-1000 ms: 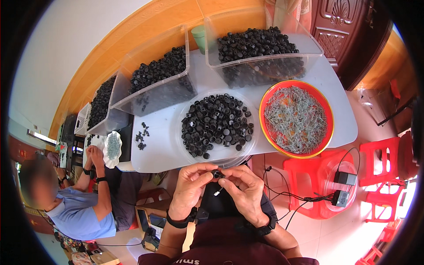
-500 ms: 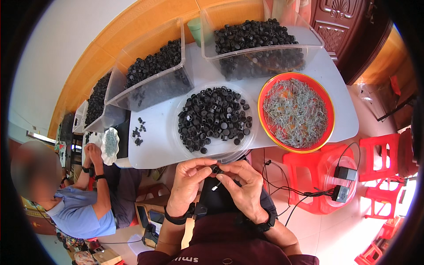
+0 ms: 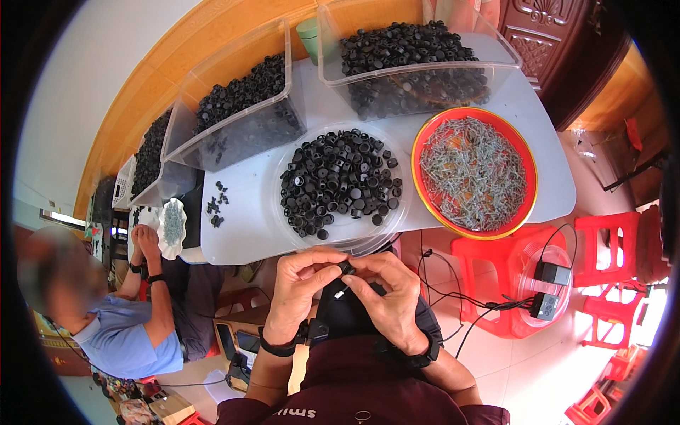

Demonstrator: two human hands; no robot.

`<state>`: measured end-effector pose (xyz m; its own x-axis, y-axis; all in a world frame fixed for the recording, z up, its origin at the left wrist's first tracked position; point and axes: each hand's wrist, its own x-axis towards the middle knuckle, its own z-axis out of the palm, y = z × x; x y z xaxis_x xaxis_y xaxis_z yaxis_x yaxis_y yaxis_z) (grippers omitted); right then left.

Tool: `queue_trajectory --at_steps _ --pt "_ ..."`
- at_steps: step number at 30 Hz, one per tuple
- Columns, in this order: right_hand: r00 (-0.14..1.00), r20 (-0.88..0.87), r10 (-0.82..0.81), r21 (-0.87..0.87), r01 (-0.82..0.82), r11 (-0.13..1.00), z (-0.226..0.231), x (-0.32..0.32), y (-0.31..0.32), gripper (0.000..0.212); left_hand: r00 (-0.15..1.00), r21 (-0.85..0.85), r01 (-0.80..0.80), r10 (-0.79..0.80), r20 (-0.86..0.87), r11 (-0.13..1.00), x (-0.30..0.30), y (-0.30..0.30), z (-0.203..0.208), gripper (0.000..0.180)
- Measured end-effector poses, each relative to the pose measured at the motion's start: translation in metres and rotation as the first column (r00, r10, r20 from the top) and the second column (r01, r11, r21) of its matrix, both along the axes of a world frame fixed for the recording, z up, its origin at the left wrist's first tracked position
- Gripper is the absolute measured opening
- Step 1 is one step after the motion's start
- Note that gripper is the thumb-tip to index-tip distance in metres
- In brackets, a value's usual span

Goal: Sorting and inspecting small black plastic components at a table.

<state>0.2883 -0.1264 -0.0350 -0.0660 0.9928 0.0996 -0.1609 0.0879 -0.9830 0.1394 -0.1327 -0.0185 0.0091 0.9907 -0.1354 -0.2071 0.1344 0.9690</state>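
Note:
Fingertips of both my hands meet over my lap, just off the table's near edge. My left hand (image 3: 299, 287) pinches a small round black plastic cap (image 3: 346, 268) from the left. From the right, the thumb and fingers of my right hand (image 3: 388, 296) close on the same cap. Whether a screw is in it is hidden by the fingers. A small white tip (image 3: 339, 294) shows just below the cap. Ahead of my hands, a pile of similar black caps (image 3: 340, 180) lies in a round clear tray (image 3: 404, 212).
A red bowl (image 3: 418, 152) of thin metal screws (image 3: 474, 173) stands right of the tray. Clear bins (image 3: 425, 69) of black parts line the table's back. Red stools (image 3: 489, 312) and cables (image 3: 489, 304) are at right. At left, a co-worker (image 3: 134, 333) sits beside a white dish (image 3: 172, 230).
The view has shifted slightly, so the table appears a little higher. Both my hands keep their pinch on the black cap, which appears slightly turned between the fingertips.

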Motion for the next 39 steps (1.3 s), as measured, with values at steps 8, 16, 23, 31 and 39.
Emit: queue_trajectory --at_steps 8,16,23,31,39 --pt "0.997 0.024 -0.079 0.172 0.073 0.982 -0.008 0.001 -0.002 0.018 1.000 0.044 0.014 -0.015 0.023 0.999 0.000 -0.002 -0.002 0.022" --pt "0.968 0.138 -0.209 0.367 0.146 0.919 0.000 0.000 -0.007 0.019 0.996 0.049 0.009 -0.013 0.087 0.999 0.002 -0.005 -0.002 0.021" --pt "0.937 0.178 -0.299 0.534 0.163 0.830 -0.006 -0.004 -0.008 0.024 0.983 0.004 0.016 -0.016 0.181 1.000 0.001 -0.009 -0.006 0.021" --pt "0.934 0.177 -0.311 0.559 0.165 0.813 -0.006 -0.006 -0.010 0.027 0.970 -0.012 0.003 0.000 0.245 1.000 0.003 -0.010 -0.003 0.016" --pt "0.903 0.229 -0.363 0.636 0.143 0.758 -0.012 -0.006 -0.011 0.025 0.972 0.014 -0.026 0.022 0.235 1.000 0.002 -0.014 -0.011 0.017"
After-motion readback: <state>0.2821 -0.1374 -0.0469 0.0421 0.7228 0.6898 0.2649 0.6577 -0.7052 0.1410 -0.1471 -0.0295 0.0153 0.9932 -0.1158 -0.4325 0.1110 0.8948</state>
